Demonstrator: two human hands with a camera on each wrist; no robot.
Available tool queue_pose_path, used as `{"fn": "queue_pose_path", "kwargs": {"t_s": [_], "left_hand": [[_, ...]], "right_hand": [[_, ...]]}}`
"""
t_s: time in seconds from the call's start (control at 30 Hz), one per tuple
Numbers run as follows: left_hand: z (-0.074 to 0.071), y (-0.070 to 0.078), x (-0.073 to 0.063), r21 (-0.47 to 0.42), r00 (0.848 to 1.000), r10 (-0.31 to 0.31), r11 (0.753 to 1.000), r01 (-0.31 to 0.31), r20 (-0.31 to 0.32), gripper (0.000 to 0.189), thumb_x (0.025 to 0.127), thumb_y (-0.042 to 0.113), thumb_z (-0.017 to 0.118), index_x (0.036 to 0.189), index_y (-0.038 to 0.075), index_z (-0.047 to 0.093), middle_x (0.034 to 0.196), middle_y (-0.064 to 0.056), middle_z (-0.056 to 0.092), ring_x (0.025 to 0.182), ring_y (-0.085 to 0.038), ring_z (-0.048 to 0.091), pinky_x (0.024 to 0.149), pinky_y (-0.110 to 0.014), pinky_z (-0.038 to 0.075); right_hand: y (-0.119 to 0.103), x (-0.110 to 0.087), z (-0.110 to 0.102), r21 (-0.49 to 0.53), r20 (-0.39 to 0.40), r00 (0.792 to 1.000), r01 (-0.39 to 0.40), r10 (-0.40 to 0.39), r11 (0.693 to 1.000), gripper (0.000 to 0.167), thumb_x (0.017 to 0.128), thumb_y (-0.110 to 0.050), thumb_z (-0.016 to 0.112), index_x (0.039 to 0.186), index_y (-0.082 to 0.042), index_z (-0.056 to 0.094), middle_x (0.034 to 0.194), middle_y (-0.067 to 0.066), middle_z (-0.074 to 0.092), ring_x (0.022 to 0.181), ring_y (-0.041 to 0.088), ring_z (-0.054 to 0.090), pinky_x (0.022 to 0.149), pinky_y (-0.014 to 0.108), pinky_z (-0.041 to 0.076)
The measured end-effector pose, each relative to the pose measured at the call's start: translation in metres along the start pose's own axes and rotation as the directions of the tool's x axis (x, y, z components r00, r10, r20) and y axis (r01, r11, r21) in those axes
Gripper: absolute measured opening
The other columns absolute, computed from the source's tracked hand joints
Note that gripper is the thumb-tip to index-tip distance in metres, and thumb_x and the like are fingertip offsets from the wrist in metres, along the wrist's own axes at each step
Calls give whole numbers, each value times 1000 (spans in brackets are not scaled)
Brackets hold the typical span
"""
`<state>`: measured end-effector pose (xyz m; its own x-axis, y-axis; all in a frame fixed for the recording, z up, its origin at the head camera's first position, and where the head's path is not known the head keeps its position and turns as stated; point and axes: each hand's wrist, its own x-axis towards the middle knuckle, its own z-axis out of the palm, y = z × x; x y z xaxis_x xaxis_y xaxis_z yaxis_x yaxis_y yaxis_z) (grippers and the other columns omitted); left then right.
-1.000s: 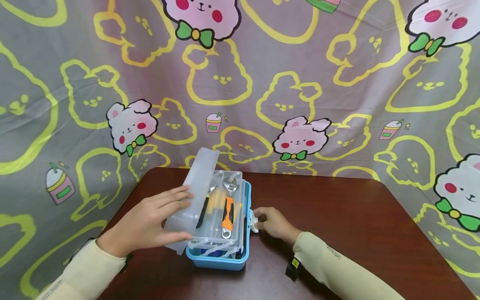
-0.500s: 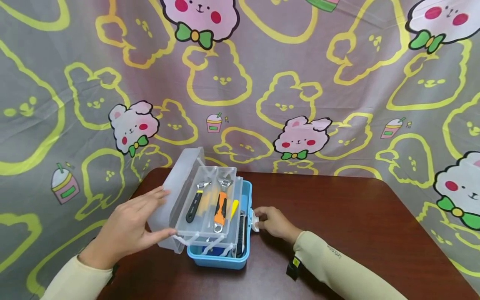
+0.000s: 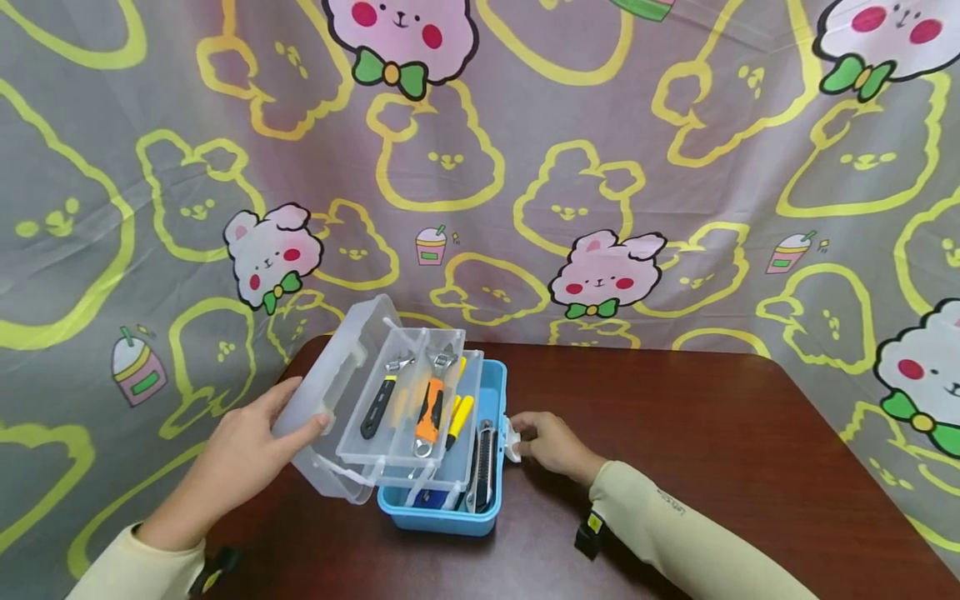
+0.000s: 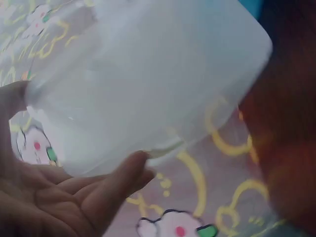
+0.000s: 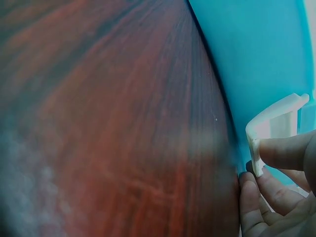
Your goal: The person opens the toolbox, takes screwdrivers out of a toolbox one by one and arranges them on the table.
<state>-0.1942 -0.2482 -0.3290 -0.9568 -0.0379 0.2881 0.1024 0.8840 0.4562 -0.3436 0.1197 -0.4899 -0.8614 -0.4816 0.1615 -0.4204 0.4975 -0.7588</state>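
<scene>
A light blue toolbox [image 3: 442, 522] stands on the table with its clear lid [image 3: 330, 367] tilted open to the left. My left hand [image 3: 242, 450] grips the lid's edge, thumb on one side and fingers on the other; the left wrist view shows the frosted lid [image 4: 148, 89] close up. At the box's right side my right hand [image 3: 553, 443] pinches the white latch [image 5: 276, 111] between thumb and fingers. In the raised clear tray [image 3: 356, 446] lie a black-handled adjustable wrench [image 3: 379, 406] and an orange-handled adjustable wrench [image 3: 431, 408].
Below the upper tray are a yellow-and-black-handled tool [image 3: 460, 419] and a black-and-silver utility knife [image 3: 483, 467]. White hinge arms [image 3: 420, 483] link the trays to the box. A dark wooden table [image 3: 637, 400] lies beneath, with a patterned curtain [image 3: 510, 183] behind it.
My left hand has swung the lid further left and down. The trays have spread leftward with it, uncovering more of the wrenches and lower tools. My right hand stays on the latch.
</scene>
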Motion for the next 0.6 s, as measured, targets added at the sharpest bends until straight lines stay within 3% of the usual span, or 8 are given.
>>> {"fn": "queue_pose_path", "kwargs": {"t_s": [0.1, 0.27, 0.4, 0.6], "left_hand": [[-7, -7, 5, -59, 986, -67, 995, 77, 153, 82, 92, 49, 63, 142, -10, 36, 131, -33, 49, 104, -43, 58, 82, -59, 49], [-14, -24, 9, -211, 948, -109, 961, 177, 298, 82, 94, 42, 63, 143, -15, 30, 132, -35, 48, 107, -41, 59, 81, -52, 53], [-16, -38, 11, -288, 912, -168, 914, 286, 373, 84, 95, 44, 61, 145, -14, 26, 137, -35, 42, 109, -41, 58, 80, -49, 54], [-15, -57, 15, -317, 870, -247, 860, 399, 426, 89, 94, 53, 58, 146, -12, 27, 139, -32, 41, 107, -33, 59, 83, -47, 53]], "right_hand": [[0, 0, -1, 7, 4, 1000, -12, 12, 1000, 29, 82, 0, 73, 110, -6, 69, 102, 6, 67, 86, 17, 60, 71, 34, 51], [1, -2, -1, 51, 26, 999, -32, 30, 998, 28, 84, 1, 71, 111, -6, 69, 100, 6, 66, 72, 16, 59, 60, 33, 51], [0, -2, 0, 78, 39, 999, -38, 35, 996, 28, 85, 2, 70, 112, -5, 68, 99, 7, 65, 67, 16, 59, 56, 33, 51], [0, -2, -1, 78, 43, 999, -30, 27, 997, 28, 85, 2, 70, 112, -6, 68, 100, 6, 65, 69, 16, 59, 57, 32, 51]]}}
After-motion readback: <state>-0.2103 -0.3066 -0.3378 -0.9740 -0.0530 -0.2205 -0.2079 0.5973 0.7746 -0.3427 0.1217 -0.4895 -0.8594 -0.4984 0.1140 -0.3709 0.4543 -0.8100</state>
